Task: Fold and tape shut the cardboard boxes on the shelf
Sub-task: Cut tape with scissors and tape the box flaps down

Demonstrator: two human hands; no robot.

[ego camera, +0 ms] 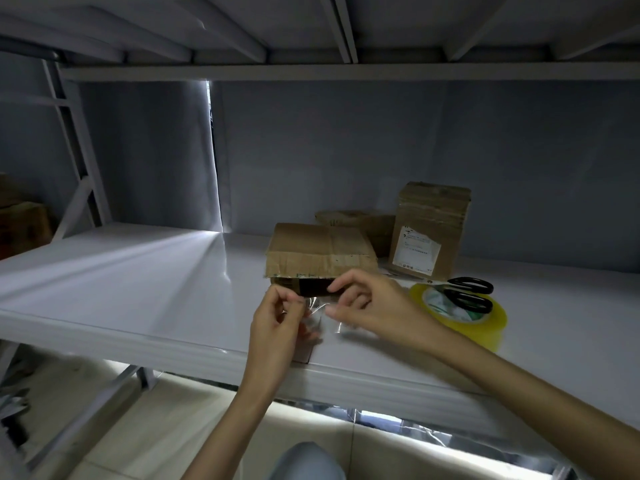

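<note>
A worn cardboard box (318,249) lies on the white shelf (138,282), its near end open and dark. Just in front of that opening, both hands hold a strip of clear tape (320,311) stretched between them. My left hand (277,318) pinches the strip's left end with curled fingers. My right hand (370,303) pinches the right end between thumb and fingers. A yellowish tape roll (485,323) lies flat to the right, with black-handled scissors (464,292) resting on top of it.
Behind the box lie another flat cardboard box (360,221) and an upright stack of flattened boxes (431,230) with a white label. More cardboard (20,226) sits at the far left. An upper shelf (311,71) hangs overhead.
</note>
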